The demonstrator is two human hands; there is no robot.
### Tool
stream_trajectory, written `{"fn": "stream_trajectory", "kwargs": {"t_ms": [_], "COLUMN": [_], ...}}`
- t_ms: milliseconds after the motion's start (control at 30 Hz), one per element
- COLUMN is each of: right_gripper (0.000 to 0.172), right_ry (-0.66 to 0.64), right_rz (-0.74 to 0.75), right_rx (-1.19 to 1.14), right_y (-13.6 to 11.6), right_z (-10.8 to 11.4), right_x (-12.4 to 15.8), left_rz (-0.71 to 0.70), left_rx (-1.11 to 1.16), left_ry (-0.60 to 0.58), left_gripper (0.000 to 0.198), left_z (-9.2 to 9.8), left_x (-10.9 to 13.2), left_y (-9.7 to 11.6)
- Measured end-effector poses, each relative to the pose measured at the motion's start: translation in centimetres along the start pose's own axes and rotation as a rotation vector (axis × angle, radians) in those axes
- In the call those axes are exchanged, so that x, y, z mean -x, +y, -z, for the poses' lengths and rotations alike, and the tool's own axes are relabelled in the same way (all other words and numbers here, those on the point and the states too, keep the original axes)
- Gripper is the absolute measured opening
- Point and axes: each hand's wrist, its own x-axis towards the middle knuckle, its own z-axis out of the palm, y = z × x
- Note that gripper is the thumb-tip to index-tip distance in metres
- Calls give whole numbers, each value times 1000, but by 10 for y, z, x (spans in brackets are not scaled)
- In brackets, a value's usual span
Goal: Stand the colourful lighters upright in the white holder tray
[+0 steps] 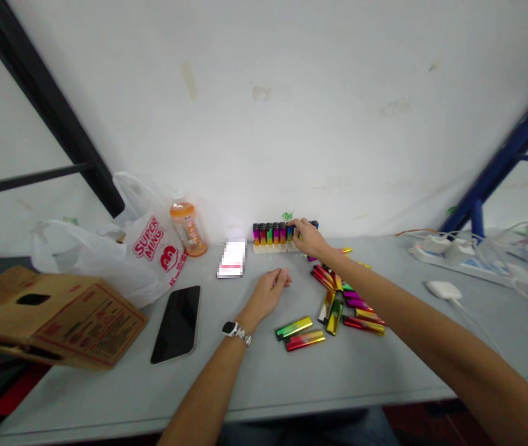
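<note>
Several colourful lighters (270,233) stand upright in a row in a white holder (271,249) against the wall. My right hand (309,237) is at the right part of this row, its fingers closed around the top of a lighter. The hand hides part of the row behind it. On the table in front of the holder rests my left hand (269,290), fingers curled together with nothing visible in them. Loose lighters lie in a pile (333,313) under and beside my right forearm. Nearer to me lie a green-and-yellow lighter (294,328) and a red-and-gold lighter (305,340).
To the left are a cardboard box (92,322), a white plastic bag (106,260), an orange drink bottle (188,228), a dark tablet or large phone (176,323) and a phone with a blurred screen (232,259). A power strip (473,263) and white charger (444,289) with cables lie right.
</note>
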Motion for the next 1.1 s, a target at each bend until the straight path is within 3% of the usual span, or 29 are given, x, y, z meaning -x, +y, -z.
{"fn": "stream_trajectory", "kwargs": {"t_ms": [167,333,567,733,800,900,1100], "right_gripper": [27,33,21,19,17,15,32], "right_ry": [-173,-293,-305,-227,-125,48,333], "right_rz": [4,-28,-72,32,60,22,-286], "right_rx": [59,185,206,162,63,-290,-1179], "right_y": [22,38,31,14,5,-10,-49], "right_z": [23,29,21,14,11,3,-11], "right_x": [36,61,48,40,40,44,59], "left_rz": [-2,-1,15,32,30,44,78], "left_rx": [-26,-29,17,70,86,105,126], "left_ry": [4,-5,15,13,25,68,120], "left_gripper": [53,52,52,53,55,56,58], "left_z": [-1,-2,-1,-1,0,3,6], "left_x": [1,1,0,0,0,-1,-2], "left_y": [1,6,8,7,7,7,4]}}
